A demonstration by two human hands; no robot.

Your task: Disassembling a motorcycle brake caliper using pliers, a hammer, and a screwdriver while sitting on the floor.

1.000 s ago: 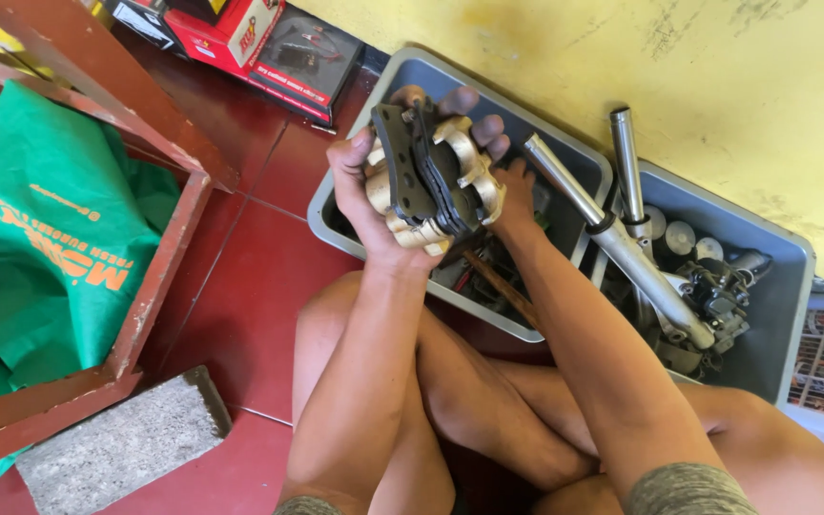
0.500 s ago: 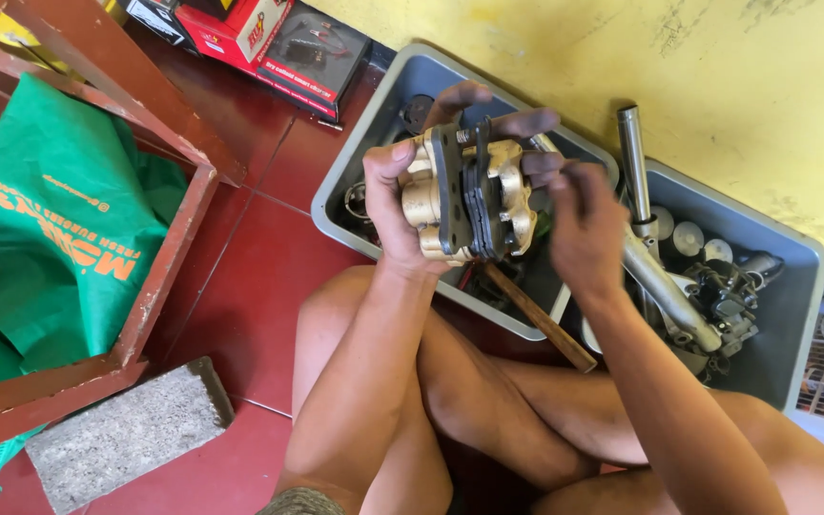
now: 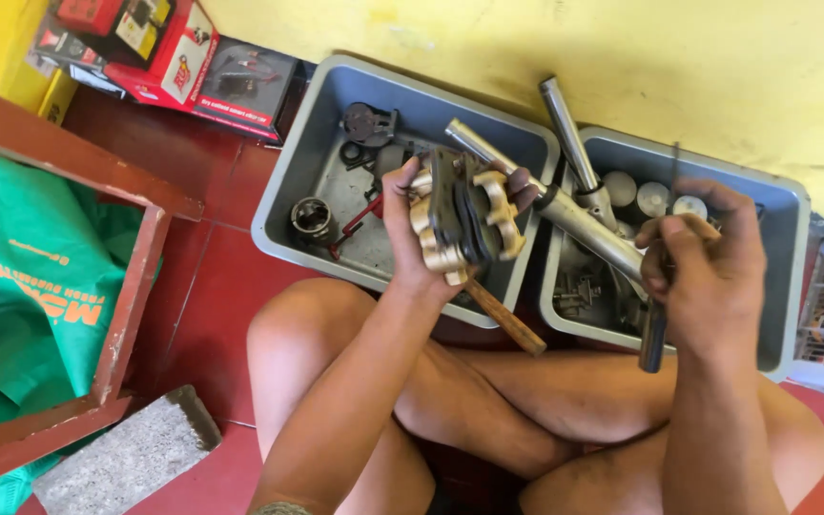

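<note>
Overhead, left hand (image 3: 412,238) grips brake caliper (image 3: 460,215); right hand (image 3: 703,267) pinches tool (image 3: 655,334).

bright, even daylight with soft shadows beneath the legs, sharp focus throughout, slight wide-angle stretch at edges.

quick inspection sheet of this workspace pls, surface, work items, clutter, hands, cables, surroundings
surface: dark red tiled floor; the person sits on it cross-legged.
job's things: gold-coloured metal brake caliper with dark pads, held up over the left grey plastic bin; thin dark-handled tool, upright.
clutter: left bin holds a round metal ring part and dark small parts; right grey plastic bin holds small metal parts; shiny metal tubes lie across both; wooden handle sticks out of the left bin.
grippers: left hand grips the caliper; right hand grips the tool.
cables: nothing seen.
surroundings: yellow wall, red cartons, brown wooden frame, green bag, grey concrete block.
</note>
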